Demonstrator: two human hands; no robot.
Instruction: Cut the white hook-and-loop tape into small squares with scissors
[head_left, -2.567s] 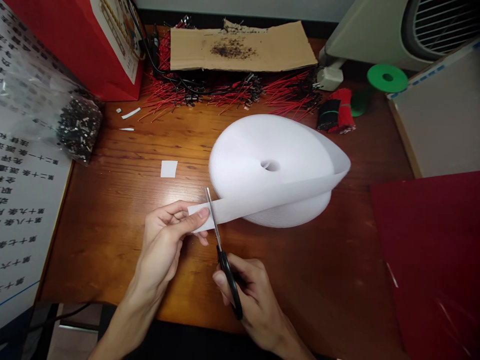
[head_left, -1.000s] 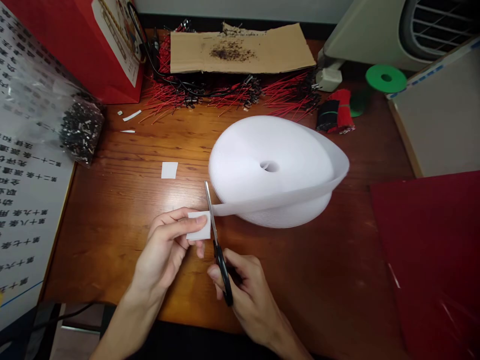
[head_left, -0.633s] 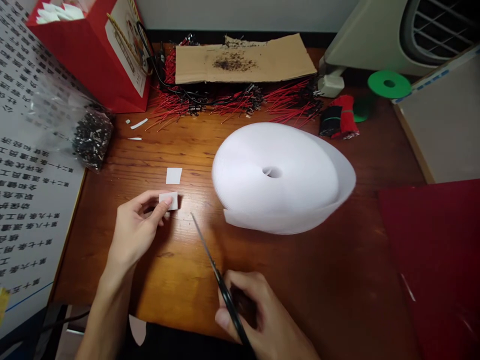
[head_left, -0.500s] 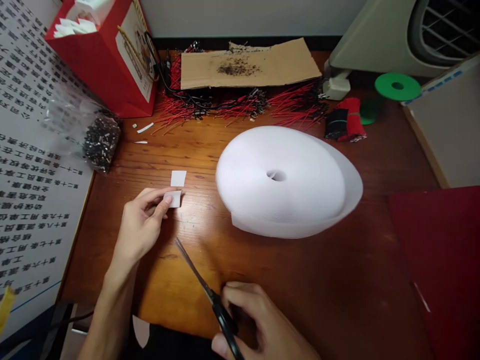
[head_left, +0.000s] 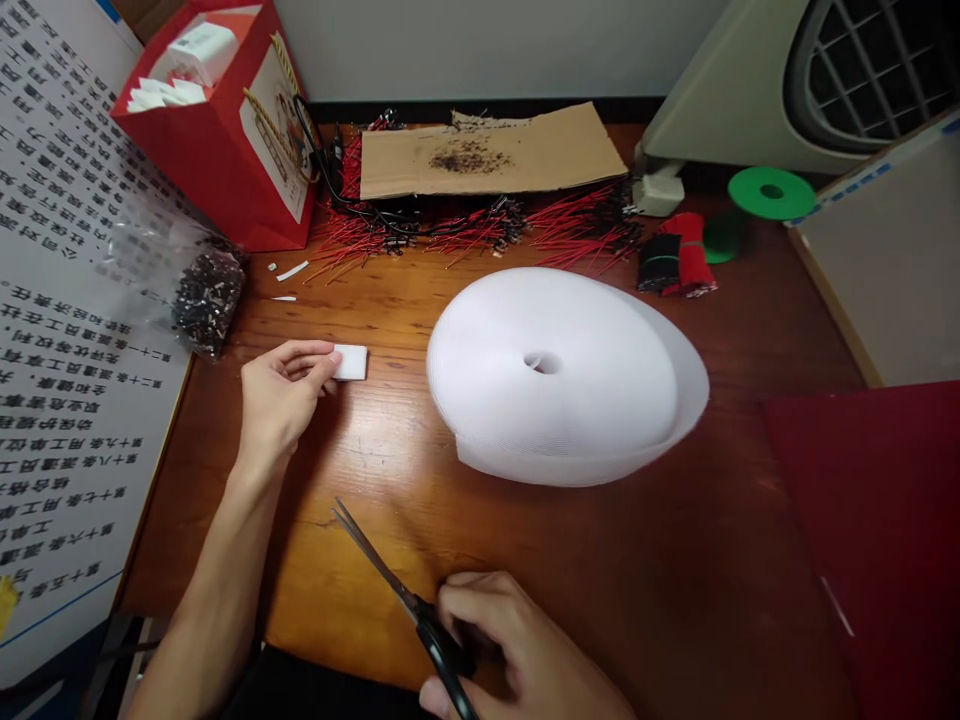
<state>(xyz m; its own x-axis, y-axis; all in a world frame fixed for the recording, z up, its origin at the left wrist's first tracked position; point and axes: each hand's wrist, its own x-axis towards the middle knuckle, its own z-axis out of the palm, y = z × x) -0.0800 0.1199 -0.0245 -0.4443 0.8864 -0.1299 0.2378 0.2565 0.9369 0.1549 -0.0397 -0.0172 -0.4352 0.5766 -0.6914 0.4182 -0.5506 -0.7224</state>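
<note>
A big white roll of tape (head_left: pixel 562 375) lies flat on the wooden desk (head_left: pixel 375 470). My left hand (head_left: pixel 283 395) pinches a small white cut piece (head_left: pixel 350 362) at the desk's left, where another piece lay a moment before. Low at the front edge, my right hand (head_left: pixel 517 655) grips black-handled scissors (head_left: pixel 397 595), whose slightly parted blades point up and left, away from the roll.
A red paper bag (head_left: pixel 225 140) with white pieces stands at the back left, a clear bag of dark parts (head_left: pixel 206 300) beside it. Red wires (head_left: pixel 480 215), cardboard (head_left: pixel 487 150), a green spool (head_left: pixel 772 192), a red sheet (head_left: pixel 870 540) and a printed sheet (head_left: pixel 67 400) surround the desk.
The scissors cut a piece off the roll's free end. My left hand carried that piece left and away, up to the earlier piece; my right hand drew the scissors back to the front edge.
</note>
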